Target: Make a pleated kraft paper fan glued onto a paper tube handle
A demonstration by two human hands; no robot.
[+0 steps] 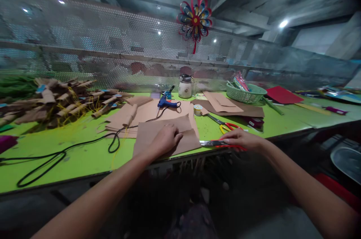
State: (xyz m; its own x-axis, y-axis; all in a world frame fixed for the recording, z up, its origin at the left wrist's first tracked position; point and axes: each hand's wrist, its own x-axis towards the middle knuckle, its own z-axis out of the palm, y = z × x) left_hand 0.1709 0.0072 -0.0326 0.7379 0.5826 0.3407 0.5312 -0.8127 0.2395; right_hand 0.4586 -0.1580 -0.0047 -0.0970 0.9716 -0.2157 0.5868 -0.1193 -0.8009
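A sheet of brown kraft paper (148,137) lies at the front edge of the green table, its right part raised in a fold. My left hand (167,139) presses on it with curled fingers, gripping it near the fold. My right hand (239,139) holds red-handled scissors (208,143), whose blades point left at the paper's right edge. Whether the blades are apart cannot be made out. Just behind, a second pair of scissors with yellow and red handles (225,128) rests on the table. A small white roll or tub (197,110) stands near its tips.
A blue glue gun (166,102) lies on larger paper sheets (149,109), its black cord (87,142) looping left. Rolled brown paper pieces with yellow strings (67,103) heap at left. A jar (185,87), green basket (244,94) and red sheet (283,95) stand behind.
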